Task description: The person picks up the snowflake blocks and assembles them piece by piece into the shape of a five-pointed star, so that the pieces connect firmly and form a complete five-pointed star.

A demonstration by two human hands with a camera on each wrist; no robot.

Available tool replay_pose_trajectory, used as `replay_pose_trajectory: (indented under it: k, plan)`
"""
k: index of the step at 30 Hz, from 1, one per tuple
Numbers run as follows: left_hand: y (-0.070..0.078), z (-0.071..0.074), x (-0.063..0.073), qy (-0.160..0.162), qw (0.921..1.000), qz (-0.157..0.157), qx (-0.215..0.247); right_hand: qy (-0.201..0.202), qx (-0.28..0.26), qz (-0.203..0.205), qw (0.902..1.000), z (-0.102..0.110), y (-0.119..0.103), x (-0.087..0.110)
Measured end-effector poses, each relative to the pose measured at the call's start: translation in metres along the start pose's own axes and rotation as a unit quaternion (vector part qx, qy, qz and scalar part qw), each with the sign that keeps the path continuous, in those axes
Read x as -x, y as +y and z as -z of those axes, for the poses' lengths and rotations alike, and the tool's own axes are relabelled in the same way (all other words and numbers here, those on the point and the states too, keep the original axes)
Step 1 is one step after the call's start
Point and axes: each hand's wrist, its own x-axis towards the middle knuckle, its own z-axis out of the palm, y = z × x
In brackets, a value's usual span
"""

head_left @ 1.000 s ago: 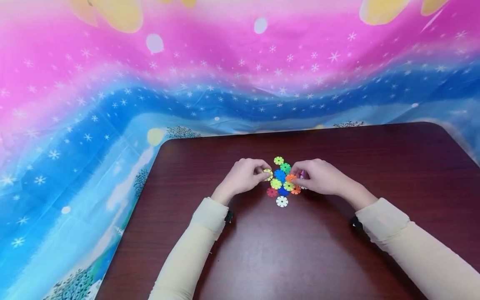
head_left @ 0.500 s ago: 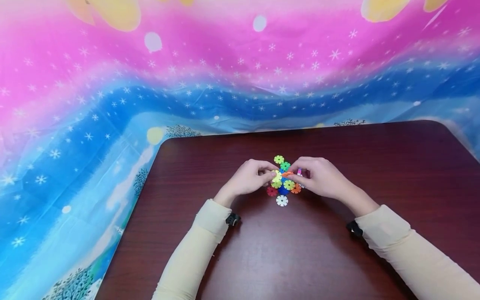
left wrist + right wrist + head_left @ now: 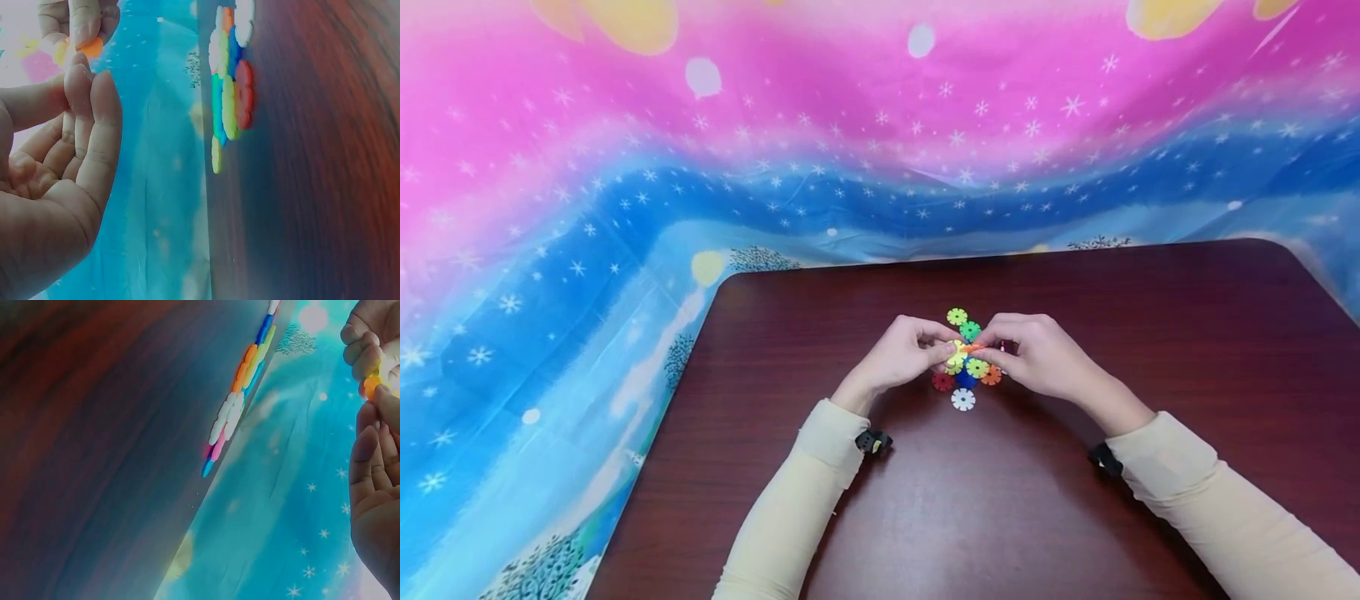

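Note:
Thumb and fingertips of my left hand pinch a yellow notched plastic disc. Opposite it, my right hand pinches an orange notched disc, turned nearly edge-on. The two discs meet between the hands, raised above the table; the wrist views show the orange disc at the fingertips. How far their slots engage is hidden by the fingers. Several loose discs lie below and around: a white disc, a red disc, a green disc, a yellow-green disc and another orange disc.
The dark reddish-brown table has rounded far corners. A pink and blue snowflake-printed cloth hangs behind it and along its left side. In the right wrist view, white discs lie among the other pieces.
My left hand has moved right with the yellow disc, bringing it against the orange one. The right hand has lifted and tilted the orange disc; since half a second ago, both have barely moved.

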Motion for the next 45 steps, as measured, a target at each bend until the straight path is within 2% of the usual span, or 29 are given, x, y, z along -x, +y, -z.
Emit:
replay_pose_trajectory:
  k: [6,11,14,17,21,24,29,36,45]
  plan:
    - [-0.001,0.0,-0.001,0.017,0.9998,0.003,0.004,-0.011,0.001,-0.003,0.9999,0.002,0.0,-0.005]
    - [-0.003,0.001,-0.003,0.018,0.9998,0.01,0.005,-0.057,0.037,-0.057,0.996,0.008,0.012,-0.006]
    - [-0.007,0.004,-0.002,0.031,0.9993,0.021,0.009,-0.104,0.076,-0.109,0.9857,0.013,0.022,-0.006]
    - [-0.01,0.008,-0.001,0.047,0.9983,0.031,0.014,-0.157,0.129,-0.145,0.9684,0.015,0.032,-0.006]
    - [-0.011,0.011,-0.001,0.053,0.9978,0.037,0.016,-0.216,0.166,-0.162,0.9485,0.012,0.04,-0.004]
    - [-0.011,0.012,-0.001,0.05,0.998,0.035,0.016,-0.228,0.171,-0.164,0.9445,0.009,0.043,-0.003]
    - [-0.011,0.011,-0.002,0.049,0.998,0.034,0.021,-0.22,0.158,-0.171,0.9473,0.008,0.044,-0.004]
    - [-0.009,0.008,-0.002,0.062,0.9968,0.049,0.006,-0.212,0.077,-0.182,0.9571,0.012,0.04,-0.003]
    - [-0.008,0.004,-0.003,0.063,0.997,0.044,0.014,-0.114,0.049,-0.158,0.9795,0.015,0.017,-0.002]
